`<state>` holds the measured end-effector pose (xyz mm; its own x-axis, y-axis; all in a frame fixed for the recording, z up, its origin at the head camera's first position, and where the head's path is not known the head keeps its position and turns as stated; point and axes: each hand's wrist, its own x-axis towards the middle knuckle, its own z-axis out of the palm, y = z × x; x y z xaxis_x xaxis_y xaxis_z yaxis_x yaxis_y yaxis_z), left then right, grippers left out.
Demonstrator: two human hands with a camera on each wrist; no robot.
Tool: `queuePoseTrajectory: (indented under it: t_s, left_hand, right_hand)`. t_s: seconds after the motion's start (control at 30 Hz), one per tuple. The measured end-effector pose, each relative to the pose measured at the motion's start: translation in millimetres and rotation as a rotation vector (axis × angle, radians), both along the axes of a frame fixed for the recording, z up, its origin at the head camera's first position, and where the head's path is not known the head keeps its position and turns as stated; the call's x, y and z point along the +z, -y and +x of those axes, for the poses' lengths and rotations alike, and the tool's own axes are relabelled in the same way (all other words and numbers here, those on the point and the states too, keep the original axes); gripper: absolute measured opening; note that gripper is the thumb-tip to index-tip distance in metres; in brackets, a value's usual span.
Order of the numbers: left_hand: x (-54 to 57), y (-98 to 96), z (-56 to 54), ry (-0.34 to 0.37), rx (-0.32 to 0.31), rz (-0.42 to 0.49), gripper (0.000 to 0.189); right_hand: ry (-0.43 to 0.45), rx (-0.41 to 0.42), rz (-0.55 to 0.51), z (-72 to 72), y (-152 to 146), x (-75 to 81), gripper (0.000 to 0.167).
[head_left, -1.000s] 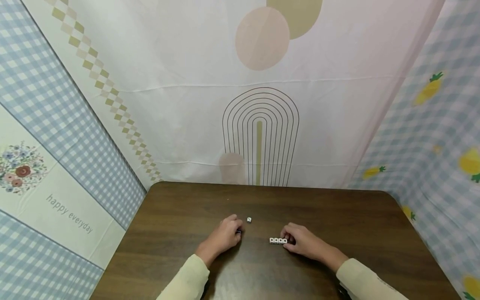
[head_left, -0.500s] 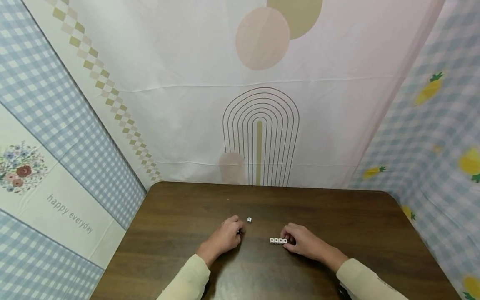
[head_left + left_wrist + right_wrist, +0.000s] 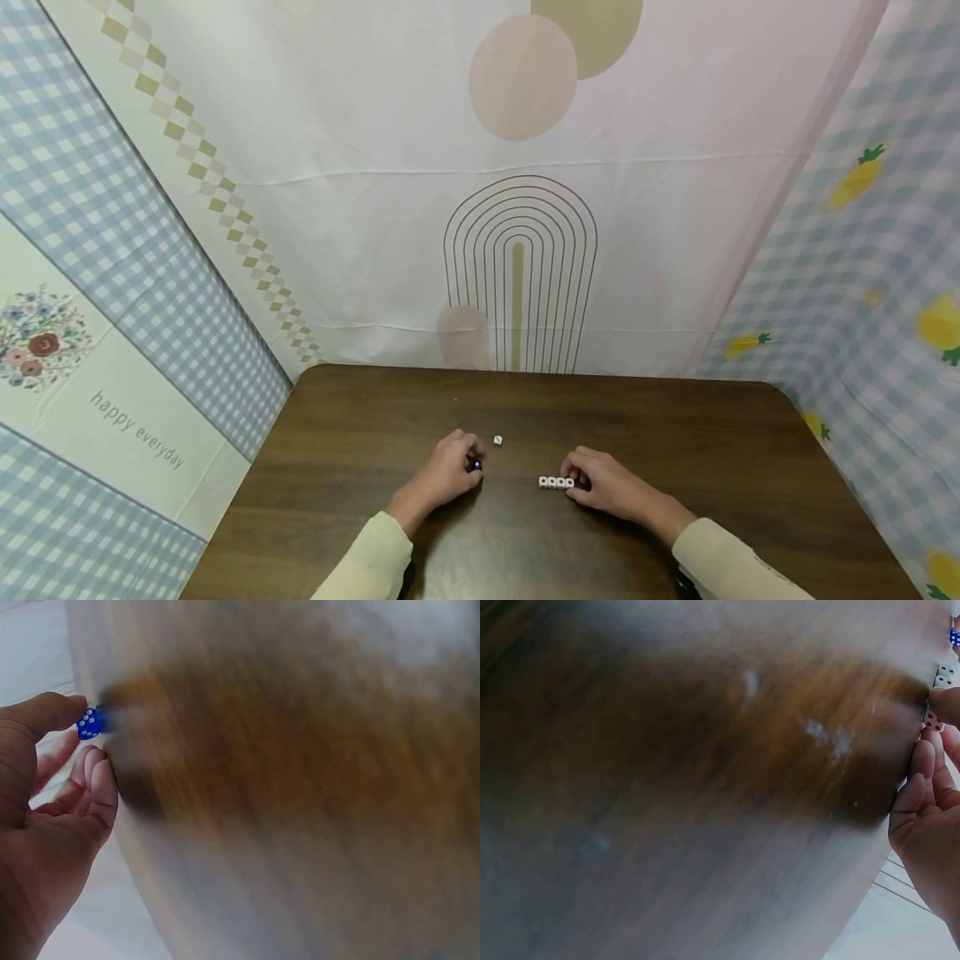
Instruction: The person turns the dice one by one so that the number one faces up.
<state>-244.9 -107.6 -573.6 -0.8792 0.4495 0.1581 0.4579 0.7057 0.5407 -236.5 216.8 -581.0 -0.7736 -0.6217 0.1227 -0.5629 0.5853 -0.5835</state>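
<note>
A blue die [image 3: 89,724] with white pips is between the thumb and fingers of my left hand [image 3: 444,472], just above or at the tabletop. A lone white die [image 3: 498,440] lies just beyond that hand's fingertips. To the right, several white dice [image 3: 557,482] stand in a straight row, touching side by side. At the row's right end, my right hand [image 3: 606,482] pinches the dice with thumb and fingers. Red pips show on the die [image 3: 934,721] by the fingers in the right wrist view, and blue pips on another white die [image 3: 945,675].
The dark brown wooden table [image 3: 360,417] has rounded far corners. A white patterned cloth [image 3: 360,250] hangs behind it. Blue checked cloths hang on the left and right sides.
My left fingers have shifted around the blue die, which shows more clearly now, and the hand has drawn slightly left. The right hand, the row and the lone white die stay put.
</note>
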Motion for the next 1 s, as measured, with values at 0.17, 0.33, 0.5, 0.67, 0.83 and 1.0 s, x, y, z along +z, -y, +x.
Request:
queuePoseTrajectory:
  t_s: [0.17, 0.33, 0.5, 0.67, 0.83, 1.0]
  left_hand:
    - [-0.5, 2.4, -1.0, 0.045, 0.035, 0.064, 0.02]
    - [-2.1, 0.3, -2.7, 0.036, 0.02, 0.058, 0.015]
    - [-2.5, -1.1, -0.4, 0.02, 0.021, 0.034, 0.014]
    - [-0.9, -8.7, 3.8, 0.03, -0.013, 0.03, 0.013]
    - [1.5, -21.2, 7.8, 0.026, -0.073, 0.038, 0.012]
    - [2.0, -34.0, 9.1, 0.016, -0.1, 0.028, 0.012]
  right_hand:
    - [-0.049, 0.01, -0.017, -0.9, 0, -1.3, 0.022]
    - [-0.021, -0.004, -0.002, -0.6, -1, -2.4, 0.023]
    - [0.002, -0.005, -0.003, -1.7, 1, -2.9, 0.022]
    - [0.016, -0.009, -0.003, -2.4, 0, -2.3, 0.022]
    - [0.025, -0.004, -0.001, -1.8, 0, -1.4, 0.021]
    - [0.021, -0.007, 0.007, -1.4, 0, -0.4, 0.021]
